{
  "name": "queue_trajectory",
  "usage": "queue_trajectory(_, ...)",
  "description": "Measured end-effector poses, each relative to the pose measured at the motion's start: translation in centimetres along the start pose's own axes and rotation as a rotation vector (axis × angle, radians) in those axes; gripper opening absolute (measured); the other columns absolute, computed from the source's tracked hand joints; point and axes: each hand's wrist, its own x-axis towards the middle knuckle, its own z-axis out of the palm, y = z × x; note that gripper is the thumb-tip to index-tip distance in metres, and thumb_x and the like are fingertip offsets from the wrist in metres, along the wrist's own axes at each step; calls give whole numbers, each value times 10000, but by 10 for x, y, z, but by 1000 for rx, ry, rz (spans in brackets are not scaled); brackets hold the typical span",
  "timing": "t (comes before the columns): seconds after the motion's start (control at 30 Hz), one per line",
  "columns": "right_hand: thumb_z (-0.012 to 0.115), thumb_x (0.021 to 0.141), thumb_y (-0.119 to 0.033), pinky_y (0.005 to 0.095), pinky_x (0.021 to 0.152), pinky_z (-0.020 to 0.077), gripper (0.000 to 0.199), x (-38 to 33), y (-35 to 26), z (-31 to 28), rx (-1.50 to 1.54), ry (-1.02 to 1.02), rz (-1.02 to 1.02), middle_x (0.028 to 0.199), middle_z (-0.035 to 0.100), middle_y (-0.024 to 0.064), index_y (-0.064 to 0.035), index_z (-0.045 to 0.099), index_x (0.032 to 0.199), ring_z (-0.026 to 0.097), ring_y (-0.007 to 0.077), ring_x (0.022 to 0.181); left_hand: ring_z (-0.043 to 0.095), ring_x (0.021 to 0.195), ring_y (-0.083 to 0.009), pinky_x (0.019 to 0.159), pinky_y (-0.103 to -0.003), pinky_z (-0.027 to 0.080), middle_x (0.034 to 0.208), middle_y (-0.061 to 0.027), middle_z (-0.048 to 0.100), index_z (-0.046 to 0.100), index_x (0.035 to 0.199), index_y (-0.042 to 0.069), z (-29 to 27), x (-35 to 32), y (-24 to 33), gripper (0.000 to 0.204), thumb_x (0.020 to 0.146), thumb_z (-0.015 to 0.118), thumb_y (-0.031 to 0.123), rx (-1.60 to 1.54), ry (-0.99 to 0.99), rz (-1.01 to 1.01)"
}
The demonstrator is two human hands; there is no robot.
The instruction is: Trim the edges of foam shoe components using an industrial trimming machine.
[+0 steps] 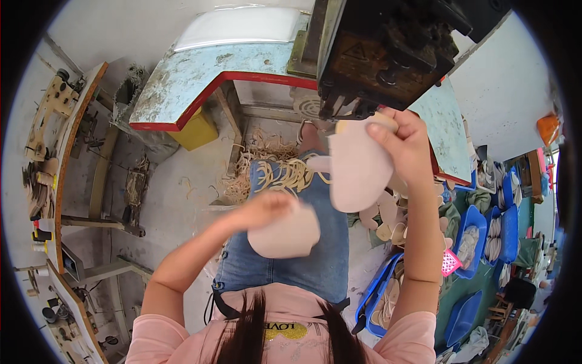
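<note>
Pink insole piece (357,173) up in my right hand (406,145), pinched at top edge between thumb and fingers, just below dark machine head (388,48) at front edge of blue table (200,73). Second pink piece (285,233) gripped in my left hand (264,209), lower, above lap in jeans. I see tan shavings (273,164) on floor under table. Blue bins (473,239) with more pieces at my right.
</note>
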Motion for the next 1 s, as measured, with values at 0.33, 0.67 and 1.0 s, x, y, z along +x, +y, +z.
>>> queue_trajectory(0.33,591,784,-158,161,464,303,198,-18,28,38,-203,315,-253,611,438,-43,-39,444,723,364,5,539,503,738,-180,683,-296,388,738,-93,528,556,913,-24,-20,23,49,240,762,553,162,47,499,219)
queue_trajectory(0.67,617,746,-226,264,802,366,402,-16,70,42,98,-128,-162,903,492,63,-10,421,1023,457,117,886,532,601,-49,531,-199,436,715,-46,605,607,854,-34,-50,30,160,178,759,588,116,-207,177,79)
queue_trajectory(1.0,629,703,-82,235,667,451,227,-61,73,-42,83,-46,142,811,595,29,-9,552,904,557,95,721,563,676,-72,609,-213,459,805,-53,614,590,903,-16,-26,24,143,199,767,596,131,-501,201,58)
